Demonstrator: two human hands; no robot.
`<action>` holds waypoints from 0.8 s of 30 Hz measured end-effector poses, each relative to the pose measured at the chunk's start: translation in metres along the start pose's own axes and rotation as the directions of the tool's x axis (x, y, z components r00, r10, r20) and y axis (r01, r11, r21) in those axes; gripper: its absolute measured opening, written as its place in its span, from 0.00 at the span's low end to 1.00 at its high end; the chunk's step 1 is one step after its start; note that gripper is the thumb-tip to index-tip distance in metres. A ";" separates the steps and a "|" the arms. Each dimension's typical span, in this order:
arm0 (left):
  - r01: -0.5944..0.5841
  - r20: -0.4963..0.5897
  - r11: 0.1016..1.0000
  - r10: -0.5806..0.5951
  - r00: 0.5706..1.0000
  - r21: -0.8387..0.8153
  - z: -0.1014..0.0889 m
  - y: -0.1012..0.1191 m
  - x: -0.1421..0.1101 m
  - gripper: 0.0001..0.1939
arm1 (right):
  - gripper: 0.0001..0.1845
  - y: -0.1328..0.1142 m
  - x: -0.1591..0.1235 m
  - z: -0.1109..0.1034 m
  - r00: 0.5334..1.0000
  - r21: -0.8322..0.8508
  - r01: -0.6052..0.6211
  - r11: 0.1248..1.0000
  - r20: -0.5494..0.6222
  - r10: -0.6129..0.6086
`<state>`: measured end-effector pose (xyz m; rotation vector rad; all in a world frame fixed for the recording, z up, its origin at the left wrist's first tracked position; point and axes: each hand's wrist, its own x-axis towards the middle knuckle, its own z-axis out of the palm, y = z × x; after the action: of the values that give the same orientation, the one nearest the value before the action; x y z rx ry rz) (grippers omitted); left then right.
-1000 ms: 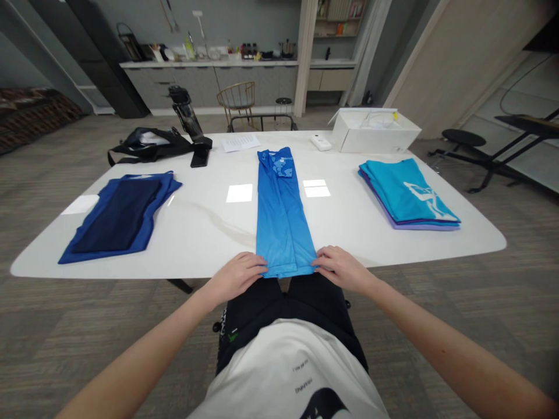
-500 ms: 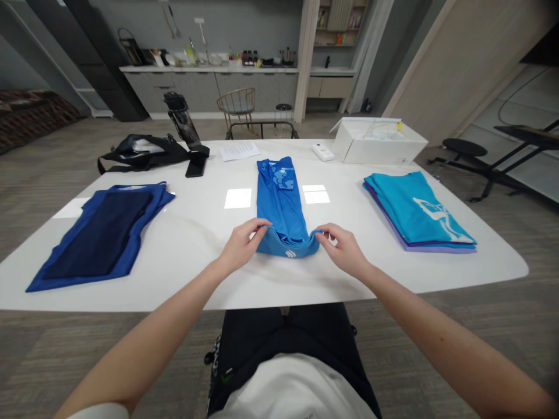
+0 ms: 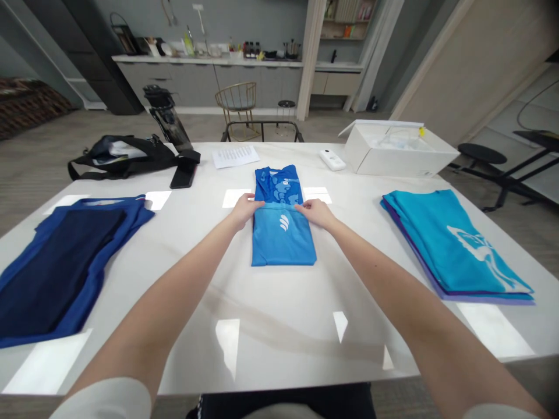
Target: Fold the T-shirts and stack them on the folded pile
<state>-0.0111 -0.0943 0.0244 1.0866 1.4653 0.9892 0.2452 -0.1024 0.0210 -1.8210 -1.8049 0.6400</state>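
A blue sports shirt (image 3: 283, 238) lies folded on the white table (image 3: 279, 349), directly in front of me, with a white feather-like logo on its upper layer. The folded layer's far edge lies across the patterned shirt back. My left hand (image 3: 244, 210) holds that edge from the left side, and my right hand (image 3: 315, 212) holds it from the right. To the left lies a flattened navy garment (image 3: 65, 267), while a folded stack of turquoise cloth (image 3: 454, 244) sits on a purple layer to the right.
At the table's far side are a black bag (image 3: 117, 157), a phone (image 3: 183, 173), a printed sheet (image 3: 236, 156), a white remote-like device (image 3: 332, 160) and an open white box (image 3: 397, 152). A dark bottle (image 3: 168, 113) stands behind the phone.
The shirt's lower part has been folded up over the rest, shortening it. Both hands have moved forward with the folded edge, and my view has tilted closer over the table.
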 end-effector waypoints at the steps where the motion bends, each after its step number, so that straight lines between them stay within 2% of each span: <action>1: -0.005 0.013 1.000 0.005 1.000 0.018 -0.002 -0.005 0.005 0.34 | 0.19 0.005 0.004 0.004 0.999 -0.024 -0.029 0.999 0.029 0.030; 4: -0.066 0.098 0.993 0.057 0.994 0.098 -0.008 -0.013 0.011 0.31 | 0.15 0.014 0.007 0.007 0.998 -0.049 -0.042 0.998 0.054 0.045; 7: -0.129 0.174 0.985 0.108 0.979 0.115 -0.013 -0.007 0.012 0.20 | 0.11 0.016 0.005 0.003 0.997 0.004 0.055 0.998 0.058 -0.055; 9: -0.253 0.156 0.964 0.240 0.958 0.075 -0.013 0.003 0.015 0.17 | 0.11 0.015 0.007 -0.003 0.993 0.090 0.121 0.989 -0.009 -0.121; 11: -0.389 0.119 0.921 0.383 0.916 0.027 -0.012 0.017 0.023 0.16 | 0.12 0.010 0.016 -0.010 0.985 0.175 0.166 0.970 -0.086 -0.153; 13: -0.475 0.086 0.880 0.474 0.876 -0.009 -0.009 0.033 0.038 0.16 | 0.12 0.004 0.035 -0.015 0.973 0.232 0.205 0.951 -0.152 -0.172; 15: -0.512 0.047 0.858 0.513 0.857 -0.029 -0.003 0.048 0.062 0.17 | 0.11 -0.002 0.065 -0.017 0.962 0.257 0.225 0.940 -0.212 -0.172; 17: -0.499 0.015 0.866 0.500 0.866 -0.046 0.005 0.057 0.093 0.19 | 0.11 -0.007 0.101 -0.013 0.956 0.260 0.207 0.943 -0.259 -0.138; 20: -0.376 -0.043 0.925 0.374 0.926 -0.060 0.017 0.053 0.137 0.28 | 0.12 -0.006 0.150 0.003 0.957 0.230 0.120 0.966 -0.284 -0.051; 22: -0.253 -0.075 0.967 0.250 0.965 -0.040 0.020 0.041 0.153 0.37 | 0.14 0.001 0.167 0.016 0.971 0.178 0.059 0.982 -0.237 -0.015; 24: -0.178 -0.074 0.984 0.177 0.981 -0.013 0.018 0.025 0.158 0.44 | 0.21 0.010 0.168 0.027 0.986 0.125 0.050 0.991 -0.164 -0.029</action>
<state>-0.0016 0.0650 0.0067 1.1939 1.4320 1.1763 0.2378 0.0664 -0.0037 -1.6958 -1.6506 0.5632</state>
